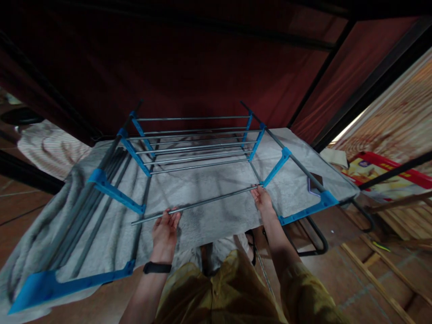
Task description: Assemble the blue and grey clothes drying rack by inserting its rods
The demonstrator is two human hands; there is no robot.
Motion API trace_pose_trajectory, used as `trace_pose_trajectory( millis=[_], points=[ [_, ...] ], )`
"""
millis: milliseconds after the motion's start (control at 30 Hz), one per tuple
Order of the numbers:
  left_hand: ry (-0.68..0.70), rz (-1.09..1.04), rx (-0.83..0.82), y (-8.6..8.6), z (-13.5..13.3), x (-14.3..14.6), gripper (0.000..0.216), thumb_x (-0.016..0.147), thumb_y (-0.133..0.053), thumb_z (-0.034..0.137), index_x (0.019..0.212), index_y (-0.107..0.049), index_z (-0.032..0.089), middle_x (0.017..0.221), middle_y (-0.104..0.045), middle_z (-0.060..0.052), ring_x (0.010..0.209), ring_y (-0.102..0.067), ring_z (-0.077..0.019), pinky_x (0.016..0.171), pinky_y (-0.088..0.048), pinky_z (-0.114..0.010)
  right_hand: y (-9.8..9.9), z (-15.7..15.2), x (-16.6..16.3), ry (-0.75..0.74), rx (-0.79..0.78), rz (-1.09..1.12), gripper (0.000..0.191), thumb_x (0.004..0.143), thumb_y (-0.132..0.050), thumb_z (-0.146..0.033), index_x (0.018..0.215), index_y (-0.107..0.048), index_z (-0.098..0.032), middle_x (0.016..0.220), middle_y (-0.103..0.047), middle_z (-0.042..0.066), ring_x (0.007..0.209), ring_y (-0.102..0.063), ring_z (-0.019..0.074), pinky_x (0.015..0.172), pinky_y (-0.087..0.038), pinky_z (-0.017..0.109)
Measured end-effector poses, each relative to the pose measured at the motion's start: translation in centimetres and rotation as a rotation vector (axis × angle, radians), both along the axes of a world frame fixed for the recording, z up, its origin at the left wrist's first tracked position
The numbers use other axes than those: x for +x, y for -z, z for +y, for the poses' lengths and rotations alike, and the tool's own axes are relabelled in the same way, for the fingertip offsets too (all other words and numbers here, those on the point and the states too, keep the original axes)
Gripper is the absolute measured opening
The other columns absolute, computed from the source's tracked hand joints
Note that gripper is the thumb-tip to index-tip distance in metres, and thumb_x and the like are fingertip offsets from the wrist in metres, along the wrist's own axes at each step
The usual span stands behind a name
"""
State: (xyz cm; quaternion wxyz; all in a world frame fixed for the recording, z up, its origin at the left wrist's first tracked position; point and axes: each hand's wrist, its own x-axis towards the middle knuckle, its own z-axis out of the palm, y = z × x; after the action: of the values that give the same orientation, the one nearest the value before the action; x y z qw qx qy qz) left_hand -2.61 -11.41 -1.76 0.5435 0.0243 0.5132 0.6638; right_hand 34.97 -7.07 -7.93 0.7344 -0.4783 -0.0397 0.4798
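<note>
**Metal, Plastic, Plush and Wood**

Front rod (209,200) and crossbars (202,147): metal by look, smooth, softly shining. Side tubes (303,170): grey, duller, near matt (metal or plastic, cannot tell). Brackets (275,167): blue moulded plastic, smooth, low sheen. Blanket (202,229): grey plush cloth, matt, napped. Curtain (202,58): dark red cloth, matt. Slatted frame (372,259): pale wood, dull. Wristband (157,268): black, smooth.

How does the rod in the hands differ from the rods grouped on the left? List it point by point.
The held rod is single; the grouped rods are several, side by side.
The held rod is in the left hand and right hand; no hand touches the grouped rods.
The held rod runs crosswise; the grouped rods run front to back.
Both are straight, slim and grey.
</note>
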Motion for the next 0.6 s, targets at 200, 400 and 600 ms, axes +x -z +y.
trace_pose_trajectory(
  millis=[200, 400, 600],
  points=[
    [0.026, -0.002, 0.002, 0.4, 0.6, -0.2, 0.022, 0.095, -0.054, 0.009, 0.076, -0.064, 0.015, 0.077, -0.072, -0.003, 0.073, -0.072, -0.0125, 0.081, -0.060, -0.029, 0.0, 0.0, 0.1, -0.011, 0.005, -0.021, 0.008, 0.086, -0.064, -0.013, 0.084, -0.063, -0.021, 0.070, -0.072, -0.003, 0.070, -0.073, 0.0134, 0.075, -0.065, 0.029],
    [-0.014, 0.018, 0.051, 0.4, 0.8, 0.0, 0.021, 0.093, -0.057, 0.010, 0.073, -0.061, 0.016, 0.076, -0.072, -0.002, 0.069, -0.071, -0.0116, 0.074, -0.060, -0.026, 0.3, 0.0, 0.2, -0.009, -0.025, -0.027, 0.012, 0.089, -0.061, -0.012, 0.081, -0.061, -0.020, 0.073, -0.072, -0.004, 0.069, -0.072, 0.0092, 0.075, -0.064, 0.023],
    [-0.001, 0.036, 0.032, 0.6, 0.8, -0.1, 0.020, 0.093, -0.059, 0.013, 0.074, -0.061, 0.015, 0.071, -0.070, -0.003, 0.064, -0.069, -0.0106, 0.067, -0.058, -0.022, 1.3, 0.1, 0.8, -0.017, -0.053, -0.036, 0.013, 0.090, -0.057, -0.011, 0.081, -0.061, -0.019, 0.074, -0.072, -0.003, 0.070, -0.071, 0.0078, 0.076, -0.063, 0.022]
  ],
)
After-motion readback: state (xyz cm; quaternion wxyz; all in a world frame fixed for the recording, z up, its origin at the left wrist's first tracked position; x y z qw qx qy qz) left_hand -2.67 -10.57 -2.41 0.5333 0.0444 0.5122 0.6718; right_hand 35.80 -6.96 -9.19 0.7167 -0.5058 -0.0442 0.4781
